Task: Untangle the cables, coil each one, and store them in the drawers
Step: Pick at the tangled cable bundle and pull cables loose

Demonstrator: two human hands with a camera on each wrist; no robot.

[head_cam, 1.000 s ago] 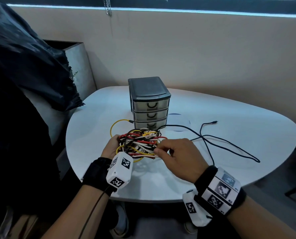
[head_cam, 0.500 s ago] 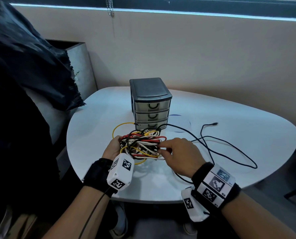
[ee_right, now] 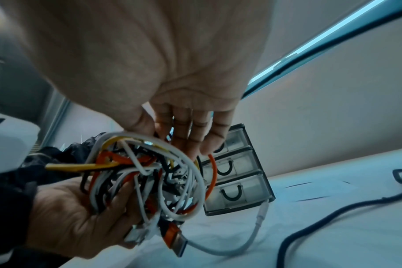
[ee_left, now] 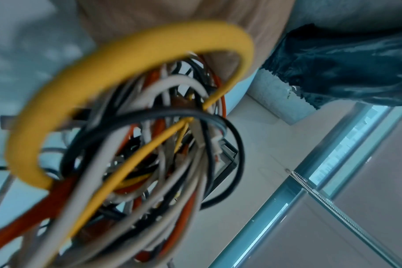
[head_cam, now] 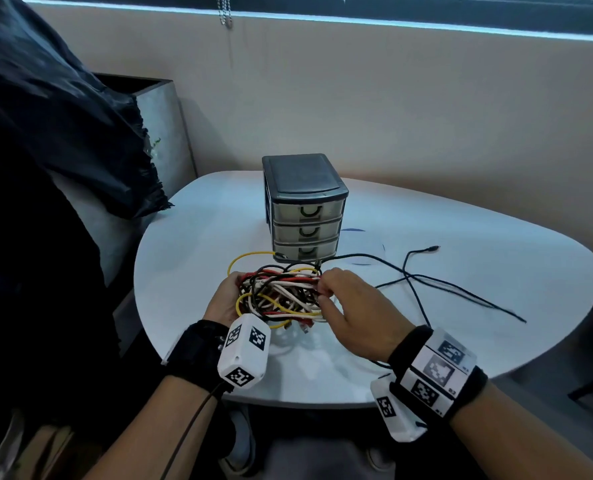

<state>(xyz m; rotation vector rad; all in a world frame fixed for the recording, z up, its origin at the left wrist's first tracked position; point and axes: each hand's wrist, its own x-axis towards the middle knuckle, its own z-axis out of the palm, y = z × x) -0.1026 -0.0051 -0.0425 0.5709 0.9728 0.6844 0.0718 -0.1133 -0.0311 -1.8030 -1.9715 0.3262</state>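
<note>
Head view: tangle of cables (head_cam: pixel 281 295) held just above near edge of white table (head_cam: pixel 461 237), yellow, red, white and black strands knotted together. Left hand (head_cam: pixel 223 299) cupped under and round left side of tangle, fingers curled, gripping it; confirmed in right wrist view, palm up with bundle (ee_right: pixel 149 181) resting in it (ee_right: pixel 76 217). Right hand (head_cam: pixel 354 313) on right side of tangle, fingertips pinching into white and red strands; fingers (ee_right: pixel 190 137) seen reaching down into top of bundle, exact strand pinched unclear. Orange flat plug (ee_right: pixel 176 243) and white connectors dangling from bottom of bundle. Yellow loop (head_cam: pixel 250 259) sticking out toward far side, end lying by base of drawer unit (head_cam: pixel 305 209). Drawer unit upright near middle of table toward far edge, three drawers, all pushed in. Separate black cable (head_cam: pixel 426 282) sprawled loose on table toward right edge, one plug end (head_cam: pixel 433 249) lying right of drawer unit, well apart from tangle. Left wrist view: blurred close-up, thick yellow loop (ee_left: pixel 126 76) in front of mixed strands. Dark plastic bag (head_cam: pixel 46 133) beyond left edge of table.
</note>
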